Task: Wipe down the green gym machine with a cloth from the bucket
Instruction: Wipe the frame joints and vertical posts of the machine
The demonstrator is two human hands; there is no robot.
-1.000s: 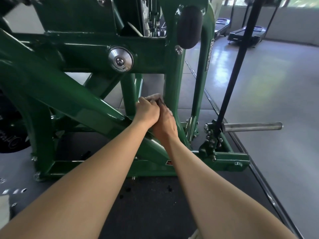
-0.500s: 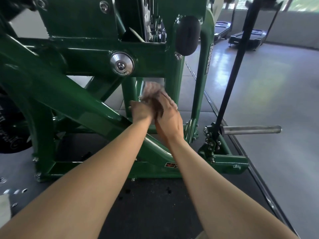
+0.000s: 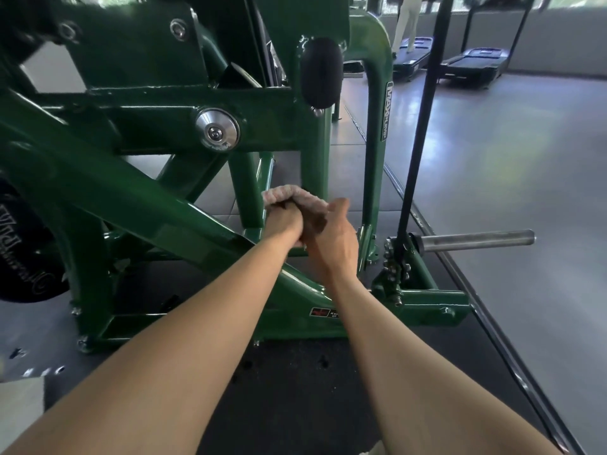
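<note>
2 bare forearms come in from the near edge over 1 black rubber mat (image 3: 295,399) lying under the green machine (image 3: 131,205). 2 hands meet in front of the machine's middle uprights, just above its slanting beam. Left hand (image 3: 283,223) is in a fist, fingers curled tight round 1 cloth (image 3: 294,196). Right hand (image 3: 333,246) is pressed against the left, thumb up. Its fingers are mostly hidden but look wrapped on the same cloth from below. The cloth is pinkish-grey and bunched, poking out above both hands, in front of the gap between those uprights.

On the machine:
- 1 chrome pivot cap (image 3: 217,130) above the hands
- 1 black rubber bumper (image 3: 320,72) up and right of the cap
- 1 white brand sticker (image 3: 389,110) on the curved right post

1 black weight plate (image 3: 23,254) sits at the machine's left side, partly cut off. 1 bare chrome plate peg (image 3: 473,239) sticks out from the machine's right foot, and 1 black rod (image 3: 418,136) rises from that same foot. Grey floor (image 3: 525,208) lies to the machine's right.

Far behind the machine are 2 treadmills (image 3: 473,62), with 1 person's legs (image 3: 407,18) in pale trousers on the left one
</note>
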